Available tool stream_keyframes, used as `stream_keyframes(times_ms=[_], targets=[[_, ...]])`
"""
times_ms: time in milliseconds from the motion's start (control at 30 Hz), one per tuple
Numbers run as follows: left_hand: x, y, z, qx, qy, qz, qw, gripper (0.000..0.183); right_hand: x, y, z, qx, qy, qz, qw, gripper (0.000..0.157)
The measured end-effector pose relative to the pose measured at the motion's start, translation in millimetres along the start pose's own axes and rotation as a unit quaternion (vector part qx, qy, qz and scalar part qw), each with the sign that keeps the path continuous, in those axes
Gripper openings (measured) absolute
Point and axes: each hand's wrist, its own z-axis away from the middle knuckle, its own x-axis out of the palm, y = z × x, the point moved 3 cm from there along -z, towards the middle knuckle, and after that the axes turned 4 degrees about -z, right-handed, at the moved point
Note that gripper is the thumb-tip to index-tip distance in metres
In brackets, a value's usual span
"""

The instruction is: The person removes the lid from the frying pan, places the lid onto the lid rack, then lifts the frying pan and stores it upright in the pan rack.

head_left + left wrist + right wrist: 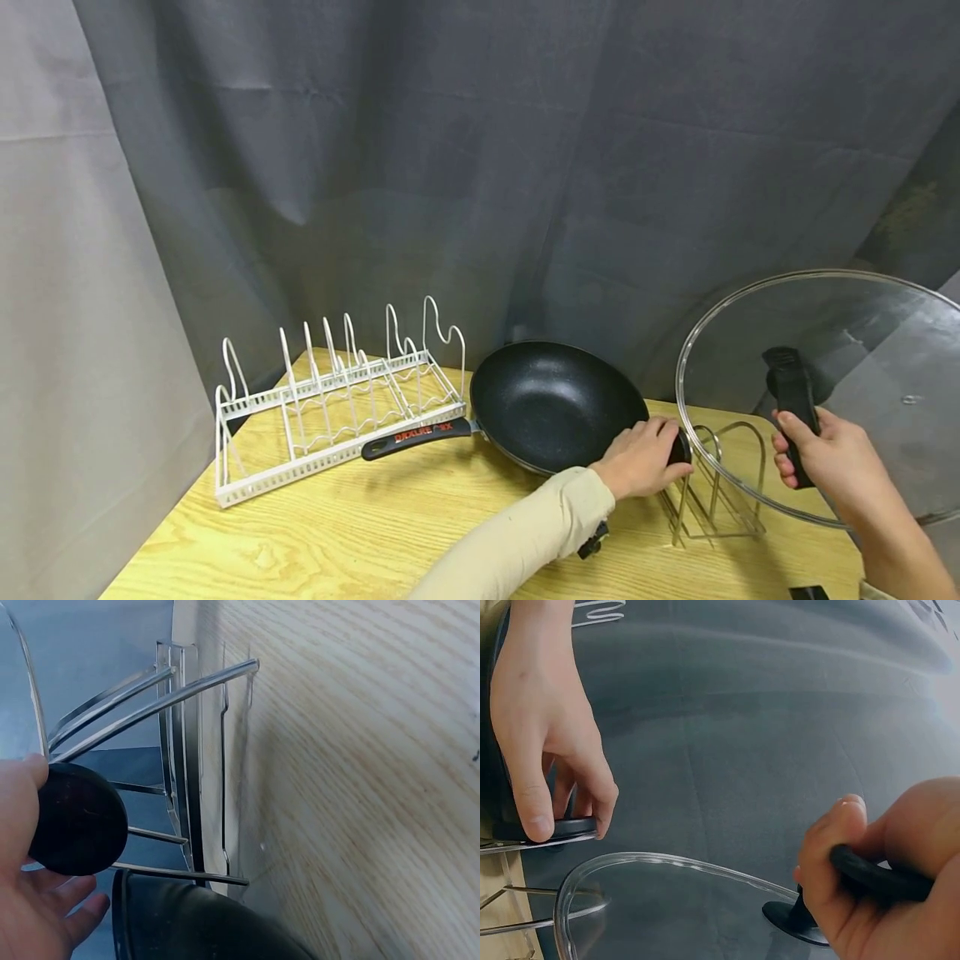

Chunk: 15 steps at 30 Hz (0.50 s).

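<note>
My left hand (pixel 641 458) is at the right edge of a black wok (pixel 555 408), its thumb and fingers holding a small round black piece (pixel 79 817). What that piece belongs to I cannot tell. Just beyond it stands a metal wire rack (pixel 712 500). My right hand (pixel 843 458) grips the upright black handle (pixel 795 400) of a large glass lid (pixel 727 358), held up on the right with its rim close over the wire rack. The wok's long black handle (pixel 420 436) points left.
A white wire pot rack (pixel 337 442) with upright dividers stands on the left of the wooden table (pixel 360 542); the wok handle overlaps its front corner. Grey curtains (pixel 465 167) hang behind and beside the table. A small black object (pixel 808 592) shows at the bottom right.
</note>
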Motion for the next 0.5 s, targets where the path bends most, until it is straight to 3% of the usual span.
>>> stream_keyframes(times_ms=[500], targets=[[0.7,1.3,-0.7,-0.004,0.004,-0.011,0.9999,0.061,8.7,-3.1,4.4,0.003,0.006,0.050,0.999,0.047]])
